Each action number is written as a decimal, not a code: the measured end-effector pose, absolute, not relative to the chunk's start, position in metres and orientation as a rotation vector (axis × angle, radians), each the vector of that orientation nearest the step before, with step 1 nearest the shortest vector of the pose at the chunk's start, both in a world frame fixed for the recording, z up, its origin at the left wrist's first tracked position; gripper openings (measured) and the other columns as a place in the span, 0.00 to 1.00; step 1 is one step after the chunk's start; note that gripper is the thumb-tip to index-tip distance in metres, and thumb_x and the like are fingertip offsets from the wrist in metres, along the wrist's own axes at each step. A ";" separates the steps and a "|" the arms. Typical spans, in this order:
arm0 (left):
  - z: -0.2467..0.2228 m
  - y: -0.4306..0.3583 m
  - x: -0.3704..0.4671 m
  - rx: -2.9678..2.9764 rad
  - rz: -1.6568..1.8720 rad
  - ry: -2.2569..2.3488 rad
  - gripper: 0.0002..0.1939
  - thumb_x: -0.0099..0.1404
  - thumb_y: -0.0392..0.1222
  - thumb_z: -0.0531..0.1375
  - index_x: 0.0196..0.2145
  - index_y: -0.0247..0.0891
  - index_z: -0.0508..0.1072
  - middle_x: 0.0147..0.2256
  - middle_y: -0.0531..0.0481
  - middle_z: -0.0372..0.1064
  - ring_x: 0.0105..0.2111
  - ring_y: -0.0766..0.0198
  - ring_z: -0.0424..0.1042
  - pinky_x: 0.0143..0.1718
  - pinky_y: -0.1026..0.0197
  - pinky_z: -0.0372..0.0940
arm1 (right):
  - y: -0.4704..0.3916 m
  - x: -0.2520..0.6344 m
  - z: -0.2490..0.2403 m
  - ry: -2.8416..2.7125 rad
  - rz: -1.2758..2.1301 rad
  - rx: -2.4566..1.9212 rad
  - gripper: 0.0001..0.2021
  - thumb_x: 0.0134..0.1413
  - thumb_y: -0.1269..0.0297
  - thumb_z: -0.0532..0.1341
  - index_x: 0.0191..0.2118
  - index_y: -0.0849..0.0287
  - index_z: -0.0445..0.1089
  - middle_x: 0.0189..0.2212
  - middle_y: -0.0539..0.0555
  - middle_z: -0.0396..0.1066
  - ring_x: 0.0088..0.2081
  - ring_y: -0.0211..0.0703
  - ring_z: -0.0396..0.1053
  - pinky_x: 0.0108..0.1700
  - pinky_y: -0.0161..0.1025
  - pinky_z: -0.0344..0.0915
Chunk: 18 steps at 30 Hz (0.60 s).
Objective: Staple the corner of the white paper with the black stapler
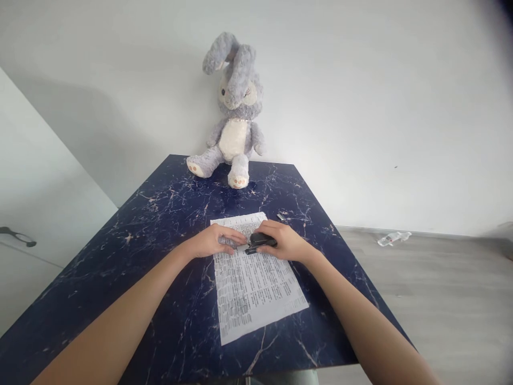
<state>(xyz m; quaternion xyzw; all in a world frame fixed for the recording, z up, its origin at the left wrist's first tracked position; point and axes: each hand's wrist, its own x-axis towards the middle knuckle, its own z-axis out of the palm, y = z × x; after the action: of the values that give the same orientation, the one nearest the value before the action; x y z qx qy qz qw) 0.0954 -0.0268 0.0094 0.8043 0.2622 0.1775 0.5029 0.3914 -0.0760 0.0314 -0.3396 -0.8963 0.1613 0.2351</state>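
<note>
A black stapler (264,240) is gripped in my right hand (285,240) above a printed sheet of paper (272,289). Its upper arm and base stand a little apart at the front end, which points left. My left hand (210,240) rests over the sheet's left edge with its fingers stretched toward the stapler's front. Those fingertips reach the stapler's nose, and the thumb is held apart from them. Whether anything small lies at the fingertips, I cannot make out. Beyond my right hand lies a small silvery piece (281,217) on the table.
The dark blue marble-patterned table (180,315) narrows toward a white wall. A grey plush rabbit (234,136) sits at its far edge. To the left is a white cabinet front with a black handle (18,235). Clear crumpled plastic packaging (394,238) lies on the floor at right.
</note>
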 end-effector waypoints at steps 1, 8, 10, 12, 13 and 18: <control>0.008 -0.027 0.098 1.965 0.474 0.646 0.23 0.61 0.46 0.74 0.53 0.45 0.80 0.50 0.47 0.80 0.52 0.53 0.78 0.58 0.49 0.69 | -0.077 0.388 0.030 -2.469 0.409 -0.940 0.14 0.67 0.53 0.64 0.48 0.58 0.71 0.39 0.57 0.73 0.41 0.50 0.70 0.43 0.44 0.67; 0.007 -0.040 0.117 2.128 0.754 0.646 0.19 0.61 0.46 0.73 0.46 0.42 0.74 0.44 0.50 0.74 0.43 0.58 0.75 0.50 0.54 0.68 | -0.085 0.360 0.019 -2.410 0.394 -0.853 0.14 0.70 0.51 0.60 0.47 0.57 0.69 0.38 0.56 0.71 0.38 0.48 0.67 0.41 0.42 0.63; 0.008 -0.043 0.118 2.157 0.774 0.641 0.16 0.63 0.46 0.72 0.44 0.42 0.73 0.42 0.51 0.73 0.41 0.58 0.74 0.49 0.55 0.67 | -0.088 0.354 0.018 -2.384 0.374 -0.847 0.14 0.71 0.50 0.59 0.47 0.57 0.68 0.38 0.56 0.71 0.38 0.48 0.67 0.41 0.43 0.63; 0.009 -0.043 0.118 2.143 0.827 0.656 0.15 0.63 0.46 0.71 0.43 0.41 0.73 0.41 0.51 0.73 0.41 0.58 0.74 0.48 0.55 0.66 | -0.090 0.350 0.020 -2.331 0.367 -0.863 0.14 0.71 0.50 0.59 0.46 0.57 0.68 0.37 0.55 0.70 0.38 0.48 0.67 0.41 0.43 0.63; 0.009 -0.042 0.118 2.132 0.857 0.670 0.15 0.63 0.47 0.72 0.42 0.41 0.73 0.40 0.51 0.73 0.41 0.58 0.73 0.48 0.55 0.66 | -0.090 0.350 0.021 -2.314 0.368 -0.869 0.14 0.71 0.50 0.59 0.46 0.57 0.68 0.37 0.55 0.70 0.37 0.47 0.67 0.40 0.42 0.63; 0.006 -0.039 0.118 2.161 0.923 0.830 0.15 0.72 0.55 0.62 0.45 0.42 0.75 0.44 0.48 0.75 0.47 0.55 0.74 0.53 0.51 0.66 | -0.088 0.370 0.037 -2.333 0.292 -0.949 0.14 0.71 0.53 0.59 0.53 0.56 0.68 0.40 0.56 0.74 0.39 0.48 0.70 0.42 0.43 0.64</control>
<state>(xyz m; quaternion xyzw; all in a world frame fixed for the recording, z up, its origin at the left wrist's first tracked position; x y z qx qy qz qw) 0.1184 -0.0386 0.0060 0.8219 0.3155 0.3509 0.3191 0.3696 -0.0884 0.0368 -0.3573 -0.8781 0.1101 0.2984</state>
